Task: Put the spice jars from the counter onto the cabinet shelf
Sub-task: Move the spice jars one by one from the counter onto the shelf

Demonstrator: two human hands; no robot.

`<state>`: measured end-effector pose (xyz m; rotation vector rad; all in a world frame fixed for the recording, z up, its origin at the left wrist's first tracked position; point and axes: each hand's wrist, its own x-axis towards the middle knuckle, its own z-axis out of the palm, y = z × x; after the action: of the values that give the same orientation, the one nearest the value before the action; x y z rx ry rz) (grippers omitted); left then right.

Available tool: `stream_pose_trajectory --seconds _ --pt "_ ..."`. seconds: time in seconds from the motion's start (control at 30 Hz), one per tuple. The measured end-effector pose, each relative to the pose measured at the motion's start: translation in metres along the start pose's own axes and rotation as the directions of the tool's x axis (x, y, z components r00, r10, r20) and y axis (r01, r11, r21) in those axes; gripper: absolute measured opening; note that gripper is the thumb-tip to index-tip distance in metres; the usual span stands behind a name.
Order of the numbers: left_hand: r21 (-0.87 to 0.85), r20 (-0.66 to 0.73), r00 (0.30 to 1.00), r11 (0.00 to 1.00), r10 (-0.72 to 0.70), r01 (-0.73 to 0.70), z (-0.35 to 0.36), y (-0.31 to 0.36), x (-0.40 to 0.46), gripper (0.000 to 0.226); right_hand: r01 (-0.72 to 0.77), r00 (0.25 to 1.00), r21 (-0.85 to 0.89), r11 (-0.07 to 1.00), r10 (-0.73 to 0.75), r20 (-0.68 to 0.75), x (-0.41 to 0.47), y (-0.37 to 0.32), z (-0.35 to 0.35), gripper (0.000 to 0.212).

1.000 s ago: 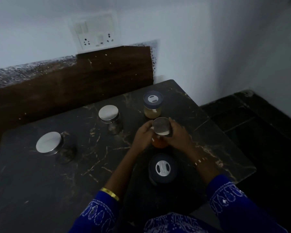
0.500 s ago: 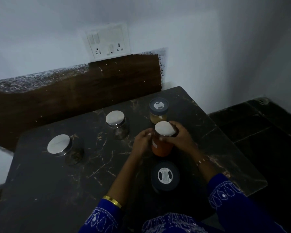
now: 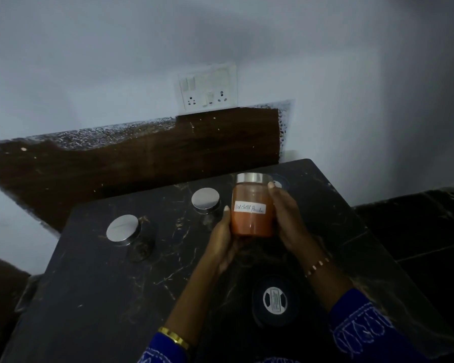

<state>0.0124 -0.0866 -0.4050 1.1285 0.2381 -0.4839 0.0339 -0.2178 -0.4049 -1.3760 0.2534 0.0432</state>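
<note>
Jar (image 3: pixel 252 208) of red powder stands upright at frame centre, lifted clear of the counter (image 3: pixel 89 297), clasped between left hand (image 3: pixel 222 239) and right hand (image 3: pixel 288 221); no shelf shows.

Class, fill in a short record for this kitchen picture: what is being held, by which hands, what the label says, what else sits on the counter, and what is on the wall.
held item: jar of orange-red powder with a metal lid, upright, lifted off the counter
hands: left hand and right hand hold its sides
label: handwritten, seems to read "Red chilli Powder"
on counter: two metal-lidded jars, one dark-lidded jar nearest the person, another dark-lidded jar mostly hidden behind the held one
wall: white switch and socket plate
cabinet shelf: not in view
</note>
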Motion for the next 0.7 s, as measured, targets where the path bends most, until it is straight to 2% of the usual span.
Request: stream_pose_trajectory --seconds 0.13,0.23,0.3,0.4,0.47,0.57,0.7 --pt "0.018 -0.064 0.997 0.999 0.049 -0.048 0.001 0.003 0.002 0.048 0.059 0.98 -0.153 0.986 -0.086 -0.18 0.003 -0.003 0.008 0.039" --pt "0.054 -0.138 0.987 0.996 0.08 -0.073 0.002 0.008 0.0 0.049 0.081 0.973 -0.231 0.969 -0.127 -0.192 0.001 -0.007 0.012 0.027" --pt "0.076 -0.182 0.977 0.992 0.115 -0.102 0.005 0.011 -0.002 0.05 0.082 0.985 -0.26 0.962 -0.118 -0.127 -0.004 -0.011 0.016 0.028" --pt "0.14 -0.223 0.955 0.976 0.197 -0.169 0.011 0.019 -0.004 0.052 0.101 0.995 -0.28 0.955 -0.103 0.007 -0.011 -0.023 0.024 0.049" --pt "0.18 -0.214 0.94 0.956 0.266 -0.23 0.013 0.033 -0.004 0.055 0.169 0.985 -0.254 0.952 -0.158 0.065 -0.008 -0.037 0.03 0.052" --pt "0.315 -0.177 0.907 0.895 0.383 -0.317 0.018 0.062 -0.007 0.074 0.287 0.957 -0.25 0.925 -0.264 0.122 -0.002 -0.066 0.039 0.05" --pt "0.371 -0.094 0.807 0.773 0.583 -0.515 0.025 0.11 -0.012 0.047 0.46 0.882 -0.265 0.847 -0.403 0.242 0.004 -0.118 0.054 0.046"
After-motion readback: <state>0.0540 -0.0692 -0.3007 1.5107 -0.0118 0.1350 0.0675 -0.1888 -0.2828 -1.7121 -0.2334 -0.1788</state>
